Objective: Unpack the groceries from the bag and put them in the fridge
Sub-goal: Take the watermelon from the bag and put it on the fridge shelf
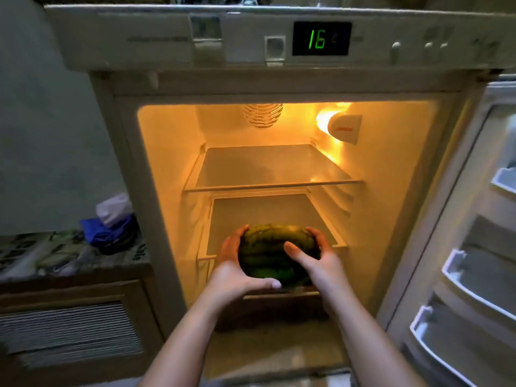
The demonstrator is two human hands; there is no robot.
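Head view: left hand (237, 270) and right hand (321, 256) both grasp a striped green watermelon (272, 254), one on each side, at the front of the second shelf (329, 233) in the open, lit fridge (167, 163). The display (321, 38) reads 16.

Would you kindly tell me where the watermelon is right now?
The watermelon is low in the centre of the head view, gripped between the left hand and right hand at the front of the open fridge's lower shelf.
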